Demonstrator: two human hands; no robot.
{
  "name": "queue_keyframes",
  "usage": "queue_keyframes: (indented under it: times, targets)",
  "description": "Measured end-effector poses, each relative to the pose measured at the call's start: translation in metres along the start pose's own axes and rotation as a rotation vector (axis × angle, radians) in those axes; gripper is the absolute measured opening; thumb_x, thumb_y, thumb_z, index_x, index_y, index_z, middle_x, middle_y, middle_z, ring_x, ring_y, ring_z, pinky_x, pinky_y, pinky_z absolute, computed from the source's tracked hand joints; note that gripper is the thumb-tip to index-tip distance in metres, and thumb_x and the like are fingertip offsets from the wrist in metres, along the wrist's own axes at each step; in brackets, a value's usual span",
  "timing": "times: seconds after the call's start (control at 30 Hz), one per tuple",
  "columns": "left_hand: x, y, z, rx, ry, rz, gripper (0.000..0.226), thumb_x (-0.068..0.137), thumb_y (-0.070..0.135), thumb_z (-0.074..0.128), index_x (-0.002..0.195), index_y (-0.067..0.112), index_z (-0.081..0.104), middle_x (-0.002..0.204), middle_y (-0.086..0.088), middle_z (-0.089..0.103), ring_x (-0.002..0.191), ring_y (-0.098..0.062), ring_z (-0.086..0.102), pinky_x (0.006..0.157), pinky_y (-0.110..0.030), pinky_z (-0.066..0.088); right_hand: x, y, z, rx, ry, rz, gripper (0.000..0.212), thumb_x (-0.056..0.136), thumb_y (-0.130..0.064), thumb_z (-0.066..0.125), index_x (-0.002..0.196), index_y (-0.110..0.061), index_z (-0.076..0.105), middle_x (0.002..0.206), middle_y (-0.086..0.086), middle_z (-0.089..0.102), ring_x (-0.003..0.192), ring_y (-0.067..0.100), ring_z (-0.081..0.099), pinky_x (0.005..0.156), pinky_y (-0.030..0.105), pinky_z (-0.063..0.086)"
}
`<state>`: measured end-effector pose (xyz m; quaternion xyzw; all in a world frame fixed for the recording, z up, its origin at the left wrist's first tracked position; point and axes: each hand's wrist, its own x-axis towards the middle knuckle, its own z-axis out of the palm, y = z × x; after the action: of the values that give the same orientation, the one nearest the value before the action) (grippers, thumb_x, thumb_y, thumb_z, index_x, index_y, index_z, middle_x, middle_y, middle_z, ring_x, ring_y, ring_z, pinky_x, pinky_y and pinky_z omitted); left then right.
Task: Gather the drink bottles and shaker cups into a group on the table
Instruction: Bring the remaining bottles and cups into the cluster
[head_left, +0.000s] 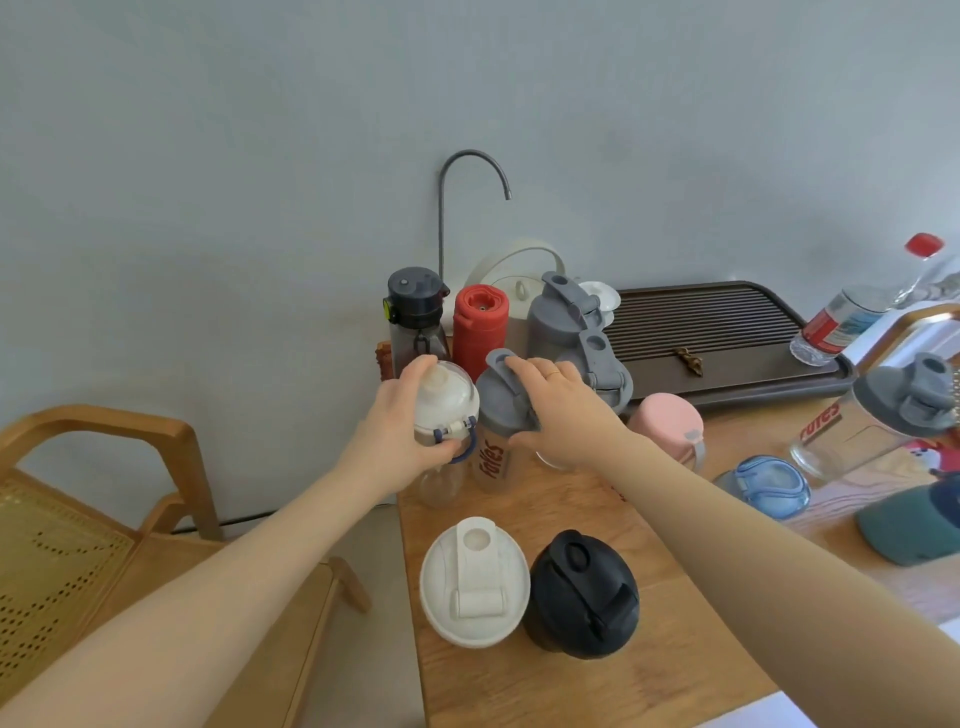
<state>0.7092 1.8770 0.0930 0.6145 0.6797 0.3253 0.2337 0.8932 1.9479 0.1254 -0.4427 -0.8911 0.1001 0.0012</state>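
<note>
My left hand (397, 421) grips the white-lidded clear bottle (448, 402) by its top at the table's left edge. My right hand (563, 410) holds the grey lid of a clear shaker cup (493, 457) with red lettering right beside it. Behind them stand a dark grey bottle (415, 312), a red bottle (479, 325) and two grey-lidded shakers (558, 317) (602, 366). A white-lidded shaker (475, 582) and a black shaker (584, 592) stand near the front. A pink bottle (667, 423), a blue-lidded bottle (769, 483) and another grey-lidded shaker (878, 421) stand to the right.
A dark slatted tea tray (727, 332) lies at the back right with a plastic water bottle (852, 317) on its corner. A curved tap (470, 176) and white kettle (519, 275) stand at the wall. A wooden chair (104, 519) is left of the table (675, 675). A teal cap (914, 525) lies right.
</note>
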Motion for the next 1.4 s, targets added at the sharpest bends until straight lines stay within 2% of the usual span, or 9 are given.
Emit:
queue_keyframes:
  times: [0.2,0.37,0.53,0.7,0.83,0.93,1.03,1.23,1.4]
  targets:
    - [0.002,-0.002,0.0,-0.035,0.06,0.002,0.087,0.067,0.026,0.078,0.136,0.028,0.025,0.134,-0.007,0.04,0.119,-0.024,0.043,0.09,-0.032,0.042,-0.004,-0.012,0.014,-0.139,0.109,0.038,0.08,0.085,-0.038,0.059,0.146,-0.017,0.012,0.146,0.014,0.03,0.127,0.033,0.032,0.101,0.04,0.035]
    - [-0.002,0.001,-0.007,0.042,-0.007,0.018,0.087,0.071,0.023,0.076,0.14,0.025,0.022,0.14,-0.007,0.032,0.126,-0.024,0.035,0.091,-0.026,0.033,-0.015,0.02,-0.006,0.06,0.464,0.259,0.063,0.087,-0.042,0.054,0.138,-0.01,0.034,0.146,0.015,0.034,0.133,0.032,0.029,0.107,0.041,0.027]
    - [-0.001,0.02,-0.014,0.241,0.07,0.085,0.087,0.07,0.032,0.076,0.141,0.021,0.027,0.151,-0.008,0.016,0.137,-0.03,0.018,0.109,-0.045,0.025,-0.014,0.052,-0.006,0.416,0.128,0.487,0.063,0.083,-0.034,0.062,0.134,-0.01,0.033,0.134,0.017,0.042,0.117,0.034,0.046,0.094,0.041,0.041]
    - [0.01,0.04,-0.007,0.498,0.001,0.27,0.074,0.078,0.044,0.066,0.139,0.019,0.034,0.154,-0.007,0.018,0.143,-0.026,0.007,0.115,-0.044,0.012,-0.015,0.044,-0.002,0.374,0.143,0.527,0.057,0.08,-0.03,0.061,0.126,-0.009,0.035,0.127,0.019,0.04,0.105,0.039,0.051,0.091,0.049,0.046]
    - [0.023,0.049,0.005,0.673,-0.154,0.319,0.076,0.081,0.053,0.056,0.143,0.021,0.025,0.154,-0.003,0.021,0.143,-0.022,0.01,0.116,-0.039,0.006,-0.021,0.048,-0.007,0.27,0.074,0.485,0.057,0.083,-0.033,0.06,0.127,-0.008,0.035,0.126,0.018,0.043,0.108,0.036,0.049,0.083,0.039,0.042]
    - [0.028,0.054,0.008,0.746,-0.192,0.319,0.077,0.082,0.055,0.054,0.143,0.022,0.022,0.152,-0.001,0.026,0.139,-0.021,0.022,0.115,-0.039,0.009,-0.01,0.055,-0.023,0.226,0.15,0.464,0.069,0.084,-0.047,0.055,0.134,-0.005,0.033,0.135,0.021,0.04,0.124,0.039,0.037,0.098,0.044,0.035]
    - [0.027,0.056,0.01,0.841,-0.187,0.313,0.079,0.082,0.056,0.054,0.144,0.022,0.019,0.15,-0.004,0.027,0.135,-0.024,0.029,0.114,-0.04,0.014,0.021,0.06,-0.041,0.354,0.207,0.405,0.061,0.088,-0.04,0.052,0.137,-0.009,0.032,0.139,0.02,0.039,0.125,0.039,0.039,0.099,0.044,0.035]
    - [0.028,0.057,0.017,0.938,-0.183,0.273,0.081,0.083,0.057,0.051,0.145,0.024,0.011,0.152,-0.008,0.024,0.136,-0.028,0.028,0.115,-0.044,0.01,0.077,0.067,-0.04,0.225,0.119,0.323,0.051,0.086,-0.039,0.053,0.122,-0.005,0.045,0.118,0.023,0.053,0.107,0.038,0.051,0.088,0.04,0.041]
    - [0.029,0.057,0.018,0.927,-0.183,0.249,0.077,0.084,0.056,0.049,0.145,0.025,0.014,0.138,-0.002,0.049,0.131,-0.025,0.035,0.114,-0.043,0.009,0.087,0.063,-0.045,0.047,0.199,0.321,0.039,0.086,-0.038,0.054,0.1,-0.001,0.053,0.095,0.018,0.054,0.082,0.027,0.05,0.05,0.02,0.02]
